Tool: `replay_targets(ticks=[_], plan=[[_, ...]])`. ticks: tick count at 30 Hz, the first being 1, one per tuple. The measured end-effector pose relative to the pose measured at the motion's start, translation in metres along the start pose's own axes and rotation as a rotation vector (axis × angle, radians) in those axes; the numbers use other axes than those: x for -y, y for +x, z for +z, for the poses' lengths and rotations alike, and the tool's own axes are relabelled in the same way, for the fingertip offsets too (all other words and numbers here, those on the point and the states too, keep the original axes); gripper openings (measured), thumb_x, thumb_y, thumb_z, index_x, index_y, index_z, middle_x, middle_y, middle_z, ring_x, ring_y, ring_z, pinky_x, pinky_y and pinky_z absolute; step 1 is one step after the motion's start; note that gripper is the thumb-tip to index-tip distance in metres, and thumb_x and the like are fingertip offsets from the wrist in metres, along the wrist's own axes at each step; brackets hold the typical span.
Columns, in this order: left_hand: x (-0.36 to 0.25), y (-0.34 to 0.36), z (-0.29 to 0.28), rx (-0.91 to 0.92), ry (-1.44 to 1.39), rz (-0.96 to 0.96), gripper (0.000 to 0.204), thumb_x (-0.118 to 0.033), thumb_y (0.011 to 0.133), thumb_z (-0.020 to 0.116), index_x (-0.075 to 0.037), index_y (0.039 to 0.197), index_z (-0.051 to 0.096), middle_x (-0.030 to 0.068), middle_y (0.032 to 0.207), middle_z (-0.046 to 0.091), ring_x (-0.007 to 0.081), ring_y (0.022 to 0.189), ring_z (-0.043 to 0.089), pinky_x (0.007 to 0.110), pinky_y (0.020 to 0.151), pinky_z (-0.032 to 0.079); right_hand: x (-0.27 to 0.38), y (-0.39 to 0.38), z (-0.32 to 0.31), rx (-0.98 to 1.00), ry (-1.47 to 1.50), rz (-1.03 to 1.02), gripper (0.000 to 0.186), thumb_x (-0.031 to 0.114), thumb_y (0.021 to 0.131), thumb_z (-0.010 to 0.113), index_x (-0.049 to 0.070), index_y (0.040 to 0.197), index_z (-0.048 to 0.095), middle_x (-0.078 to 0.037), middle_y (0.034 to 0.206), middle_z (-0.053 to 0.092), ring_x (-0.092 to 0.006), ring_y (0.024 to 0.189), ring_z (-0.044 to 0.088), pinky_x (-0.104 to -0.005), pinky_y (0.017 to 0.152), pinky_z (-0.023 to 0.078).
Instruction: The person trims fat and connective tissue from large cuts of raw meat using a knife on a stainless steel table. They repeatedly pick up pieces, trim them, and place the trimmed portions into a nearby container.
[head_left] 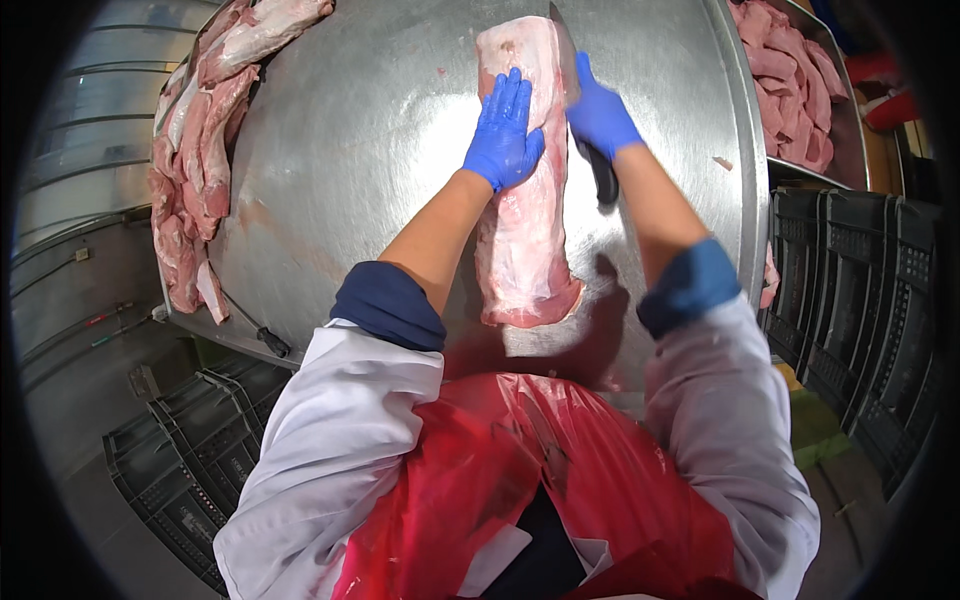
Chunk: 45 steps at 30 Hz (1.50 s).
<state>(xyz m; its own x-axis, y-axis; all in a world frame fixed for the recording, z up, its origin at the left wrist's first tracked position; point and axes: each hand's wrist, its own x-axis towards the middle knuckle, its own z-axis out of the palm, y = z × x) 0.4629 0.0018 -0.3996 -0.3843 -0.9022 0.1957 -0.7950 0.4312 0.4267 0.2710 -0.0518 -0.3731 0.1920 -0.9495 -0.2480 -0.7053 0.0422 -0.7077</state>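
Note:
A long pale slab of raw meat (525, 235), which looks like a pork loin, lies lengthwise on the steel table (350, 190). My left hand (505, 135), in a blue glove, rests flat on its upper half with the fingers stretched out. In my blue-gloved right hand (602, 112) is a knife (563, 50) with a black handle, its end sticking out below the palm. The blade runs along the meat's right edge and points away from me. How far it has entered the meat, I cannot tell.
Several raw meat pieces (205, 150) are heaped along the table's left edge. Near them lies a dark-handled tool (270, 340). Beyond the right edge stands a metal tray (852, 150) full of cut meat. Black plastic crates (850, 290) stand right, with more crates (205, 440) lower left.

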Motion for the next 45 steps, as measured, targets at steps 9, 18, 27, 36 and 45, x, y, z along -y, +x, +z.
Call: replay_targets(ticks=[9,18,27,36,45], plan=[[0.007,0.001,0.011,-0.018,0.005,-0.072,0.081,-0.033,0.093,0.056,0.002,0.158,0.02,0.0247,0.166,0.01,0.0446,0.154,0.01,0.057,0.123,0.015,-0.003,-0.023,0.024,0.053,-0.085,-0.017,0.086,0.012,0.09,0.048,0.007,0.161,0.0,-0.035,0.126,0.06,-0.0439,0.11,0.066,-0.0483,0.095,0.052],[0.016,0.005,0.021,-0.053,0.064,-0.054,0.08,-0.036,0.097,0.051,0.003,0.158,0.017,0.0254,0.166,0.008,0.0423,0.154,0.008,0.054,0.124,0.01,-0.003,-0.073,0.036,0.026,-0.03,0.06,0.089,0.013,0.09,0.054,0.012,0.161,0.001,-0.035,0.098,0.067,-0.0474,0.088,0.068,-0.0486,0.08,0.055],[0.001,-0.007,0.009,0.069,0.035,-0.048,0.078,-0.039,0.1,0.046,0.003,0.158,0.015,0.0248,0.167,0.008,0.0377,0.155,0.009,0.049,0.125,0.012,-0.027,-0.257,0.079,0.045,0.288,-0.021,0.088,-0.002,0.088,0.053,0.004,0.161,0.004,-0.019,0.081,0.065,-0.0351,0.07,0.067,-0.0421,0.068,0.053],[-0.101,-0.037,-0.046,0.525,0.31,-0.617,0.115,-0.047,0.072,0.078,0.004,0.155,0.017,0.0364,0.148,0.036,0.0444,0.135,0.045,0.047,0.108,0.044,-0.086,-0.452,-0.008,0.112,0.498,0.25,0.086,0.0,0.089,0.049,0.019,0.163,0.011,-0.019,0.093,0.069,-0.0212,0.068,0.063,-0.0367,0.068,0.054],[0.008,-0.025,-0.036,0.332,-0.17,-0.604,0.097,-0.042,0.07,0.082,0.01,0.142,0.042,0.0329,0.135,0.055,0.0401,0.121,0.06,0.044,0.101,0.051,-0.142,-0.438,-0.034,-0.4,0.938,0.267,0.091,-0.013,0.088,0.047,0.019,0.164,0.01,0.003,0.083,0.053,-0.0036,0.06,0.045,-0.0192,0.053,0.041]])
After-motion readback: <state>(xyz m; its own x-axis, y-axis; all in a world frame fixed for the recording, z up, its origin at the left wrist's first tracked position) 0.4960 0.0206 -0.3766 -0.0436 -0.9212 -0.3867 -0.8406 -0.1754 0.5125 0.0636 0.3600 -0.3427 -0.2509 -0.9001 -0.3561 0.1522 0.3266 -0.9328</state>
